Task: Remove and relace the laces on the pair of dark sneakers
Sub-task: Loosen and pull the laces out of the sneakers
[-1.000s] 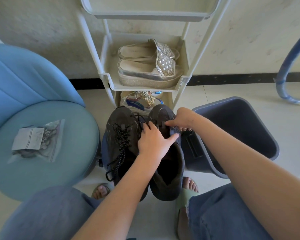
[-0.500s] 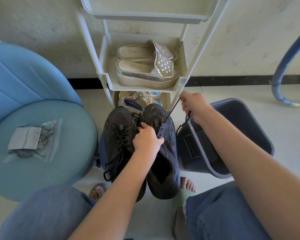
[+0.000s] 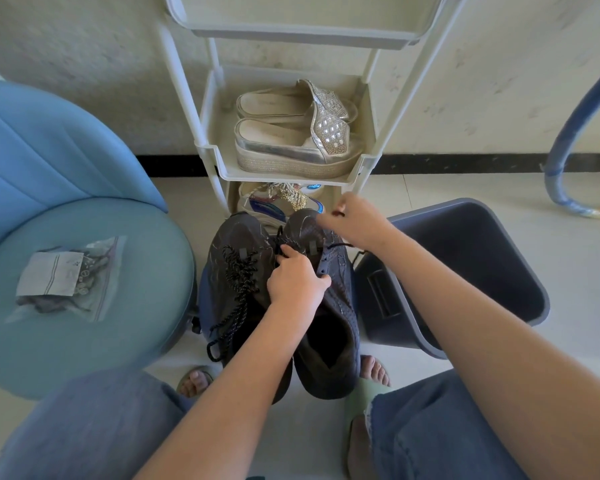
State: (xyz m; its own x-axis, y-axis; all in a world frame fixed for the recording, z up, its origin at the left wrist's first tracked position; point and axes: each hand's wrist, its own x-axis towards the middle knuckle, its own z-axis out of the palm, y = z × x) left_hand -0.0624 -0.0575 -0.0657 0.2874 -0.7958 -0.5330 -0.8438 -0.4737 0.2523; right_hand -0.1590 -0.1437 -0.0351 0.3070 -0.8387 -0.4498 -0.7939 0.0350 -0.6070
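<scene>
Two dark sneakers stand side by side on the floor between my feet, toes pointing away. The left sneaker [image 3: 237, 268] is laced with a speckled black lace [image 3: 237, 282] whose ends hang loose. My left hand [image 3: 296, 284] grips the tongue area of the right sneaker [image 3: 338, 306], fingers curled on it. My right hand [image 3: 355, 221] hovers over that shoe's toe and pinches its black lace [image 3: 340, 244], which runs back to the eyelets.
A white shoe rack [image 3: 218, 157] with silver platform slippers [image 3: 291, 143] stands right behind the sneakers. A dark bin [image 3: 464, 265] lies tipped at the right, a blue chair [image 3: 83, 271] with a plastic bag [image 3: 66, 278] at the left. Knees and sandalled feet flank the shoes.
My right hand pulled the lace up and away to the right, then came back down over the shoe's toe. My left hand stayed on the right sneaker.
</scene>
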